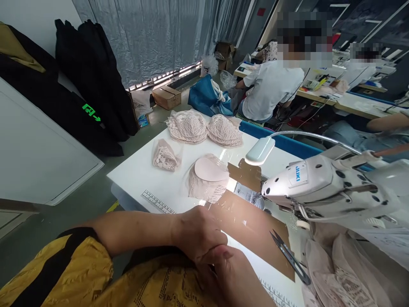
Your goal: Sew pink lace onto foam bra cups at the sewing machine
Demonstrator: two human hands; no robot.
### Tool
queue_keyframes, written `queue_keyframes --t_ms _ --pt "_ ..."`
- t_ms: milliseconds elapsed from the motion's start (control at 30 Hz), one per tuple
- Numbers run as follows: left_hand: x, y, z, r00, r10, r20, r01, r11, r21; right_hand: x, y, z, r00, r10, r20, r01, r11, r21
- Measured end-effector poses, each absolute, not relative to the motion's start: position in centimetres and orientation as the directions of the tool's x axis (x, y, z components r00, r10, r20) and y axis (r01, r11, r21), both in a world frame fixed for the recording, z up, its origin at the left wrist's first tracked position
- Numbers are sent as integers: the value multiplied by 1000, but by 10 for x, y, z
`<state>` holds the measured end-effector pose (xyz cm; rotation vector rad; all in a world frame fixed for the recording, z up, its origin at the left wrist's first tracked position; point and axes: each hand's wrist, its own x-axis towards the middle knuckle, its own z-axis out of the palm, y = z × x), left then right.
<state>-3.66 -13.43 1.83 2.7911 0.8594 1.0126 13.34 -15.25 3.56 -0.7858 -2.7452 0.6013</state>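
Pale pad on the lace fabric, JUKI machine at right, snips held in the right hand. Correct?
One error: the snips aren't in the right hand; the head view shows them lying partly on the brown sheet. The rest stands: pale pad on the lace fabric, JUKI machine at right.
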Motion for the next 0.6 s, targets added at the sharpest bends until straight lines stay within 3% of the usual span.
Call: queue_keyframes --t_ms 200,300,333,400,467,500,533,600 --pt "-45 -146 20 635 474 610 498 -855 146 130 -150 30 -865 472 169 411 861 -301" --pt "-74 -132 24 554 592 586 605 -770 205 139 -146 34 -861 483 160 420 852 -313" --pt "-91 -123 28 456 703 545 712 -656 251 144 -145 36 -856 489 169 414 843 -343" --pt "-135 -99 39 67 925 373 919 -203 337 155 -143 39 -849 497 179 382 811 -443" --pt "-181 -75 47 -339 921 195 915 274 295 162 -141 38 -835 519 184 353 761 -545" --pt "-202 -64 49 -452 883 124 869 405 284 164 -140 37 -828 531 183 344 737 -581" --pt "-220 -55 49 -542 840 26 806 511 300 165 -139 35 -821 540 183 339 720 -606" --pt "-245 -45 44 -565 824 -45 769 545 335 165 -138 29 -808 557 189 334 699 -632"
